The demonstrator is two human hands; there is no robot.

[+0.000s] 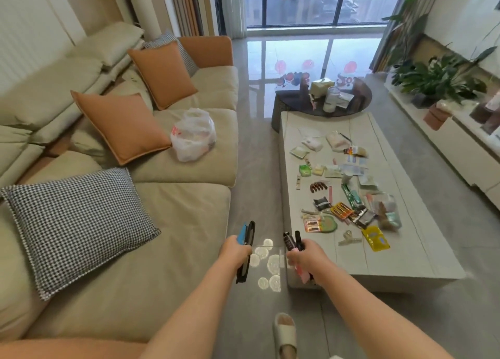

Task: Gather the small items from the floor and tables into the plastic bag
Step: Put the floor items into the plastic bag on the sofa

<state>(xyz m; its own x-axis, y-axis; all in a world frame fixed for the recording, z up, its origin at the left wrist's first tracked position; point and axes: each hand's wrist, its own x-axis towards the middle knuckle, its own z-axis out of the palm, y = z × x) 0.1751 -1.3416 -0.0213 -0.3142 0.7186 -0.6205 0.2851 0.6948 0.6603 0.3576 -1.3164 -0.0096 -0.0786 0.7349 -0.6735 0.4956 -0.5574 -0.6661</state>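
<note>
Two hands are extended forward over the grey floor (251, 147), in the gap between the sofa (173, 223) and the white bench (405, 256). The left hand (234, 251) is curled round a bundle of slim items (245, 237): a blue piece and a black one project upward from the fist, and a dark part extends below it. The right hand (304, 253) grips a second bundle (293, 241), with two dark-capped tubes standing above the fingers and a pink part showing beneath the palm. Exact item types in either bundle cannot be determined.

The plastic bag (193, 135) sits on the middle seat cushion of the sofa, well apart from both hands, just beside an orange pillow (119, 124). It is white, partly filled, and its top is bunched upward.

Many small items (349, 185) lie scattered over the bench top: sachets, packets, a brown claw clip (318, 187), a pale claw clip (349, 238), a yellow packet (375, 238) and a green round piece (328, 223). Beyond the bench stands a dark round bench (297, 107) carrying a box and a jar.

A houndstooth pillow (78, 223) rests on the near sofa seat. One foot in a pale slipper (284, 334) is on the floor below the right forearm. Potted plants (438, 80) stand by the right wall.
</note>
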